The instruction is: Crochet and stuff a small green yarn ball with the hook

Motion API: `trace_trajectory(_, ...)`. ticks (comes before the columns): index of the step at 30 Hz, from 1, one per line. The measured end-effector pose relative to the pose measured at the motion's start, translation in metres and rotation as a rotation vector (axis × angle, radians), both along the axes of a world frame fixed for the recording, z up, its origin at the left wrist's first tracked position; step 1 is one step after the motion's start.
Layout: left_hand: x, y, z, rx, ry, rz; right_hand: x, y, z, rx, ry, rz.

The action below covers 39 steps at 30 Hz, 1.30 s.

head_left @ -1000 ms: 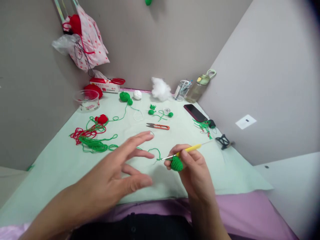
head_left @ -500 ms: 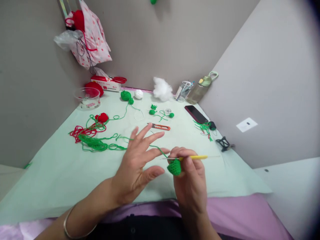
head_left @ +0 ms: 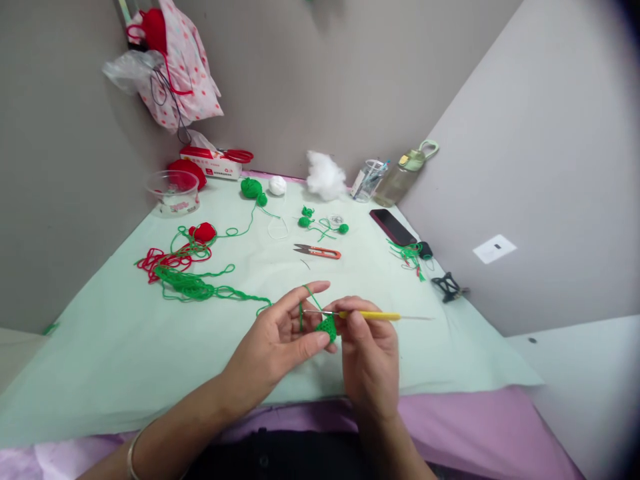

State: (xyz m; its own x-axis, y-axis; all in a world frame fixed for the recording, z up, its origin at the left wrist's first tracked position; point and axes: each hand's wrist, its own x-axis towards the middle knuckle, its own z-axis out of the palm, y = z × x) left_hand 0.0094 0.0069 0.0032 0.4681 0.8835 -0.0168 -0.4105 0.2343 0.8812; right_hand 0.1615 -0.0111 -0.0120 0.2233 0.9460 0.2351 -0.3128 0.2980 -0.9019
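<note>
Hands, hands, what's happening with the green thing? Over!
Left fingers pinching green crochet piece, yarn looped over. Right fingers gripping yellow-handled hook. Orange snips lying beyond, not touching either hand. Over!

A dark phone (head_left: 393,227) near a greenish bottle (head_left: 401,177), beside a wall plate (head_left: 495,249).

A thin silvery bangle (head_left: 131,456) circles the left wrist, with dark, buttoned clothing (head_left: 295,457) at the waist.
</note>
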Motion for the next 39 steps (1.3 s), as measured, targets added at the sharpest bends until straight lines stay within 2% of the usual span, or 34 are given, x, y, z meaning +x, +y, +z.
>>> trace_trajectory(3,0.000,0.000,-0.002,-0.003,-0.055,0.002,0.003,0.000,0.003,-0.002,0.035,0.011)
trace_trajectory(10,-0.008,0.000,0.000,0.010,0.050,0.034,0.006,0.002,0.010,-0.011,0.068,0.097)
trace_trajectory(16,-0.009,0.000,0.002,0.019,0.114,0.046,0.012,0.002,0.010,0.013,-0.018,0.114)
trace_trajectory(23,-0.008,-0.002,-0.001,0.100,0.179,0.110,0.013,-0.013,0.008,0.153,-0.349,-0.036)
trace_trajectory(29,-0.010,-0.002,0.000,0.108,0.196,0.122,0.008,-0.015,0.008,0.200,-0.413,-0.083)
trace_trajectory(33,-0.007,-0.003,0.002,0.121,0.230,0.162,0.009,-0.016,0.002,0.333,-0.653,-0.126)
trace_trajectory(35,-0.003,-0.005,0.003,0.100,0.205,0.200,0.009,-0.017,-0.005,0.443,-0.798,-0.154)
trace_trajectory(37,0.001,-0.006,0.002,0.047,0.121,0.213,0.009,-0.018,-0.012,0.538,-0.942,-0.238)
trace_trajectory(39,0.003,-0.006,0.002,-0.075,0.016,0.147,0.008,-0.017,-0.016,0.571,-0.995,-0.320)
